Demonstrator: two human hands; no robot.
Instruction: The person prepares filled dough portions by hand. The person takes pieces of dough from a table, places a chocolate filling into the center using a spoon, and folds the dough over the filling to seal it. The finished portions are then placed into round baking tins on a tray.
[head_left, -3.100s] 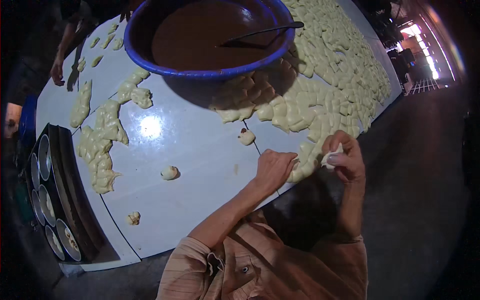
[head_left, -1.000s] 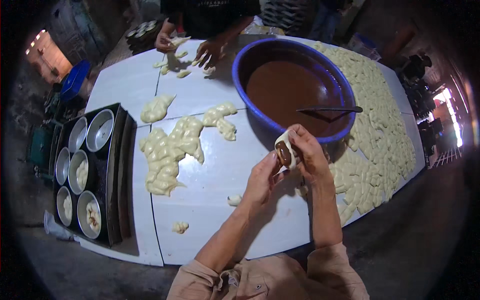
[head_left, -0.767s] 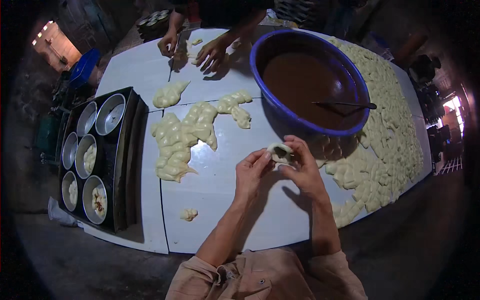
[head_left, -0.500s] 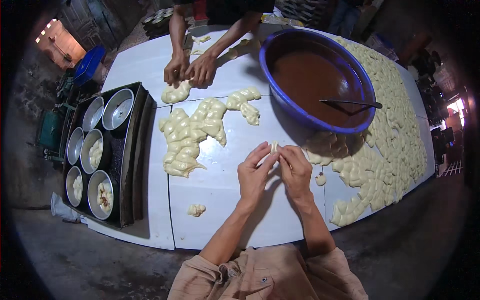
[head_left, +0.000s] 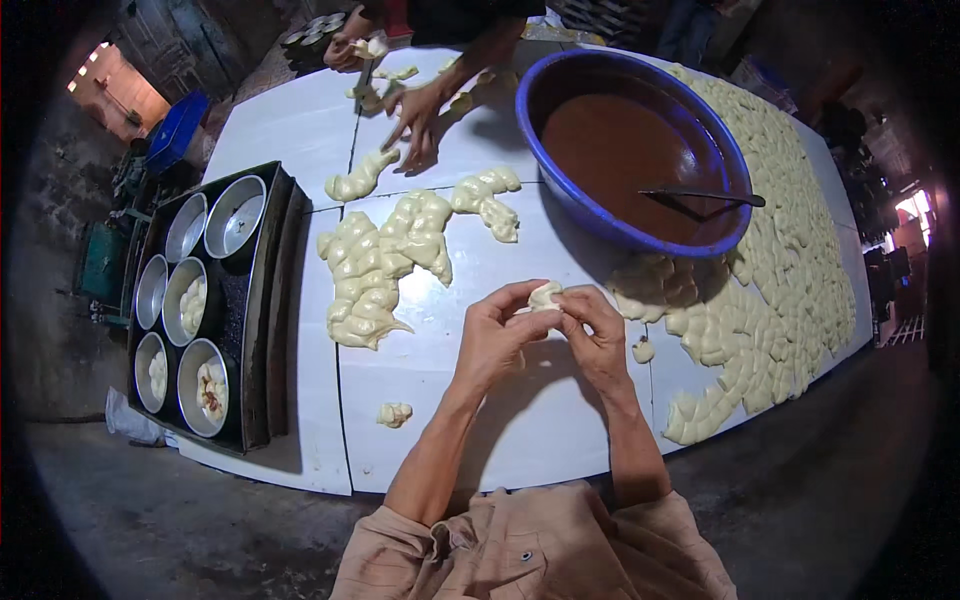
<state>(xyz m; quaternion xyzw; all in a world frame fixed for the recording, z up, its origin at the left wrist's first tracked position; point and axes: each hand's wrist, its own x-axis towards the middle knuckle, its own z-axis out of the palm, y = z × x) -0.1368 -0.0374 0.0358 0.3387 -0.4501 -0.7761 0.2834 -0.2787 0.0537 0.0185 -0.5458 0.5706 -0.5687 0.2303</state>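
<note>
Both of my hands are raised over the middle of the white table, pinching one small piece of pale dough (head_left: 545,296) between them. My left hand (head_left: 497,332) is closed on its left side, and my right hand (head_left: 597,340) grips it from the right with bent fingers. Just right of my right hand lies a small dough lump (head_left: 643,350) with a dark spot. Another small lump (head_left: 394,414) rests on the table to the left of my left forearm. Farther left spreads a large patch of joined dough pieces (head_left: 375,265).
A blue basin (head_left: 640,235) of brown filling, a dark-handled utensil (head_left: 700,197) in it, stands back right. Many dough pieces (head_left: 775,290) cover the right side. At left, a black tray (head_left: 262,330) holds several round tins (head_left: 237,218). Across the table, a co-worker's hands (head_left: 418,115) handle dough.
The dough between my fingers now shows wider and rounder, and my hands have turned slightly. The co-worker's hands have parted, one lifting dough toward the far left edge.
</note>
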